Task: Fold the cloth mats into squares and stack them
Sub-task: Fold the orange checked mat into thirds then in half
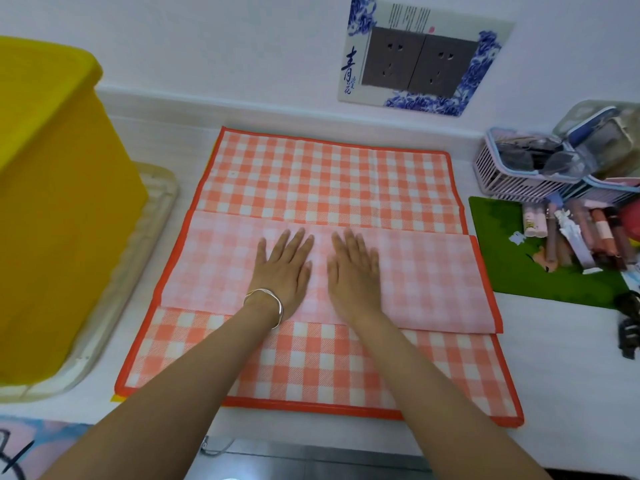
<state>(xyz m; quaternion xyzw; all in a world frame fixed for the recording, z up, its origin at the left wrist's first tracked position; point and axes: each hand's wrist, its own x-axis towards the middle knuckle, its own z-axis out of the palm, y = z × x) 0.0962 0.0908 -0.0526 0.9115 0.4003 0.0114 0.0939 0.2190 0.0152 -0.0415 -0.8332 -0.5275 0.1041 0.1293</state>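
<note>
An orange-and-white checked cloth mat (311, 174) with an orange border lies spread on the white counter. A paler band (433, 278), its underside showing, lies folded across the mat's middle. My left hand (285, 271), with a silver bangle at the wrist, presses flat on that folded band. My right hand (353, 275) lies flat beside it, fingers straight and pointing toward the wall. The two hands are a small gap apart at the centre of the mat. A sliver of yellow (117, 398) peeks out under the mat's near left corner.
A large yellow bin (52, 202) stands on a clear tray (145, 237) at the left. On the right are a green mat (512, 265) with cosmetic tubes (581, 237), a pink basket (512, 171) and a black clip (628, 334). Wall sockets (419, 60) sit behind.
</note>
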